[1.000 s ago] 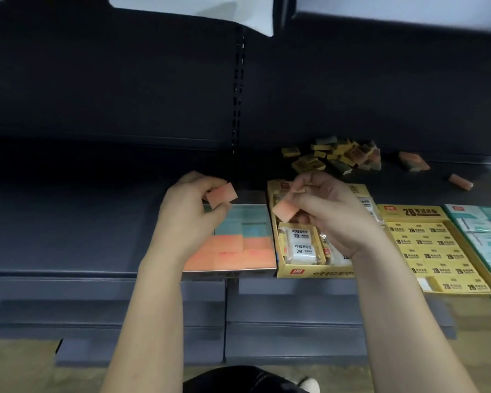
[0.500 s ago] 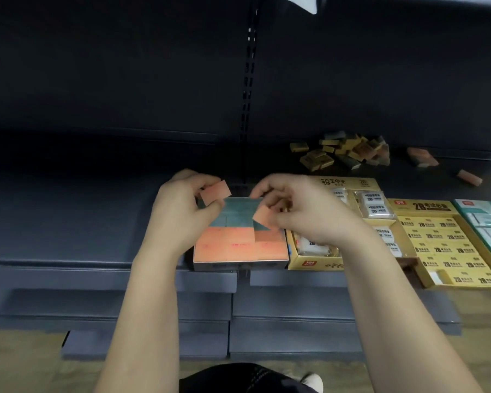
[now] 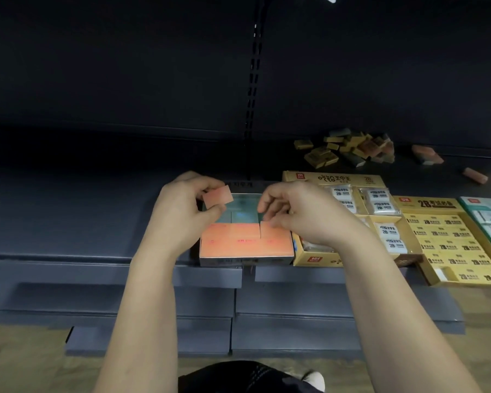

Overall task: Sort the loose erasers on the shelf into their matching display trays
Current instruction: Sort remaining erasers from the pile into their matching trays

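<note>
Whereas a moment ago it held its pink eraser (image 3: 267, 230) aloft, the right hand (image 3: 305, 219) now pinches that eraser down into the tray (image 3: 244, 261) at the shelf's (image 3: 68, 219) front edge, level with the pink row. The left hand (image 3: 179, 218) still pinches a second eraser (image 3: 217, 196) above the tray's back left corner.

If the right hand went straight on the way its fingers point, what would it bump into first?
Probably the packed orange erasers in the tray, just under the eraser the right hand pinches; depth is unclear.
</note>
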The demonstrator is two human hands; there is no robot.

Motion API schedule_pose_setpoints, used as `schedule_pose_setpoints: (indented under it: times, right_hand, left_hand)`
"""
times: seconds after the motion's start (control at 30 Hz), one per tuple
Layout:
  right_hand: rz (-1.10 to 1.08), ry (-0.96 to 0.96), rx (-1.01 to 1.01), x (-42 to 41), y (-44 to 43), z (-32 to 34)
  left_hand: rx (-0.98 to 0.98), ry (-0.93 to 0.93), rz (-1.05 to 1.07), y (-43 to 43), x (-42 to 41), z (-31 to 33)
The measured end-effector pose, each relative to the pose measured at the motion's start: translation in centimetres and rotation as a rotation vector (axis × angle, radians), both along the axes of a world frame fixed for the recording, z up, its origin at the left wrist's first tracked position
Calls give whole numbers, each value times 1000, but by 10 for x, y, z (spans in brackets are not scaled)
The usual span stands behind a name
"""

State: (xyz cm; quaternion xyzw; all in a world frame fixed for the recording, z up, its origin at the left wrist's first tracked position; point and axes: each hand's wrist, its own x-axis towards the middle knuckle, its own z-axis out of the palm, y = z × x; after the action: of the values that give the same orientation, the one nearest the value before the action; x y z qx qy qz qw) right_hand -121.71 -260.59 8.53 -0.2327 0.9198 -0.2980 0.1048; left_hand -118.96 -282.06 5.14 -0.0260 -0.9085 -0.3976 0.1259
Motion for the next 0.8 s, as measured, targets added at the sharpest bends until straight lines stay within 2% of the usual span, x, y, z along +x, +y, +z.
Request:
schedule_pose_setpoints:
  times: [0.27,0.43,0.8]
  right_hand:
    - [7,-23,-60,-3,2,-3]
    - [-5,-18,-99,-2,2,-8]
    - [2,-9,-118,-1,3,-9]
  left_hand:
    - [-27,-13,-24,-3,0,2]
    - [-116,-66,-36,-5,0,1]
    - [-101,-71,10,-6,-2,-1]
